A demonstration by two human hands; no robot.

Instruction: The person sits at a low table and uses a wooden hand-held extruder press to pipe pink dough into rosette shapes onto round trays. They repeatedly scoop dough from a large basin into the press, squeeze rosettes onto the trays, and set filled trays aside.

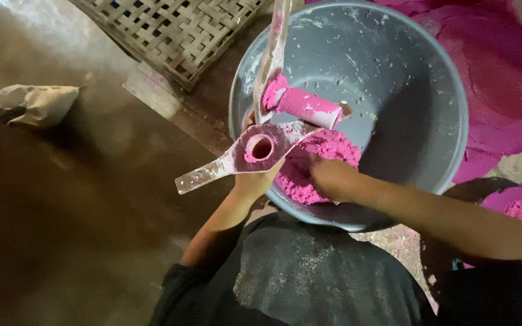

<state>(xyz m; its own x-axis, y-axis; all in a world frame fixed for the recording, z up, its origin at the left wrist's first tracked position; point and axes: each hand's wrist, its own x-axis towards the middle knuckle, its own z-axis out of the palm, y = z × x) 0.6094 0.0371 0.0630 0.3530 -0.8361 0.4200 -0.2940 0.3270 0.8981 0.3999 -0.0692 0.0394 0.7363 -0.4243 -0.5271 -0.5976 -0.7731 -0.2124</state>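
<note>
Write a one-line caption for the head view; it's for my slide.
Left hand holds a holed mould over a grey basin; right hand digs into pink powder.

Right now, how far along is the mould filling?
Done: pink powder sits heaped in the grey basin, and one pink-coated tube lies inside. In hand: left hand holds the flat mould over the rim; right hand digs in the powder. Left: the mould's round hole looks only partly filled.

No labels, signs or screens in view, poss. pkg: one crumpled off-white sack or bag point(34, 104), upper left on floor, dusty, contents n/k
</note>
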